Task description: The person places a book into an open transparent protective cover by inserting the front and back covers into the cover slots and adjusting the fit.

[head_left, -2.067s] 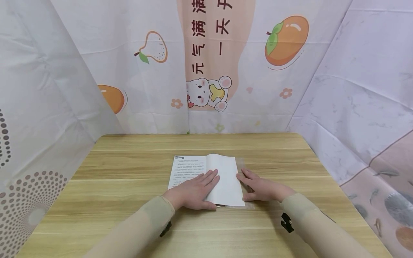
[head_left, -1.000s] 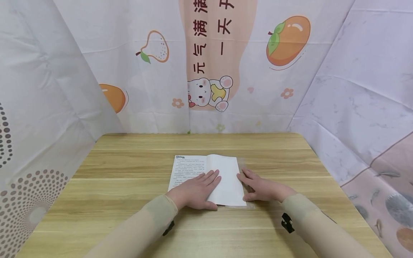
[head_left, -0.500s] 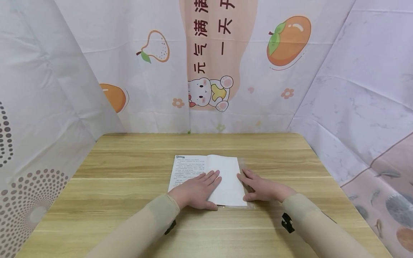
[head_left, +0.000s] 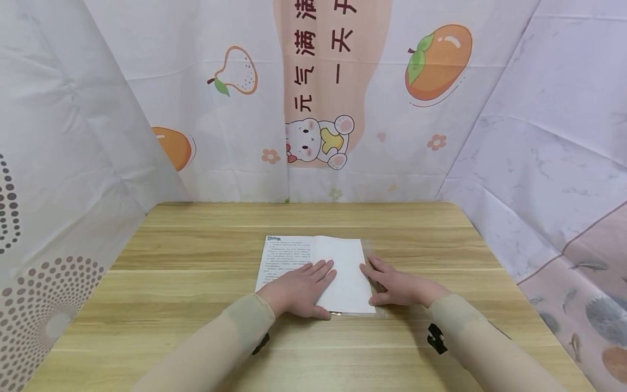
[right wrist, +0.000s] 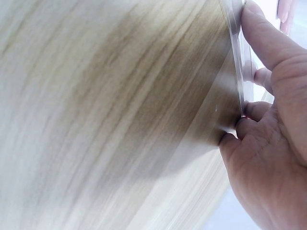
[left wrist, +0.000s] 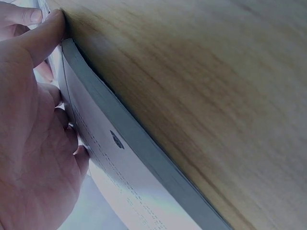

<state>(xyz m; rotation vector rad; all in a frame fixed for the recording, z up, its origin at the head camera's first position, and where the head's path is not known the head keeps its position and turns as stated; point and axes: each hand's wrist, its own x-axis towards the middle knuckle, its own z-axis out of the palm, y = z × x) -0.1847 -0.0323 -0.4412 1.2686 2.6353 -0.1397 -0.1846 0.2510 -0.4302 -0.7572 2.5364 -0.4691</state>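
An open book (head_left: 345, 283) lies on the wooden table, its left page printed with rows of text and its right page blank white. Clear plastic film (head_left: 380, 312) sticks out past the right page's edge. My left hand (head_left: 300, 293) rests with extended fingers across the fold, covering the lower part of the printed page. The left wrist view shows the thick page block (left wrist: 144, 143) beside that thumb. At the right edge of the book, my right hand (head_left: 397, 286) touches the page margin and film with spread fingertips, also seen in the right wrist view.
The wooden tabletop (head_left: 206, 245) extends all around the book. Behind it hangs a white cloth (head_left: 235, 147) printed with fruit and characters. More cloth hangs at the left (head_left: 73, 163) and right (head_left: 529, 158) sides.
The raised curve of the blank page beside the fold has become flatter. Both hands stay in nearly the same places on the book.
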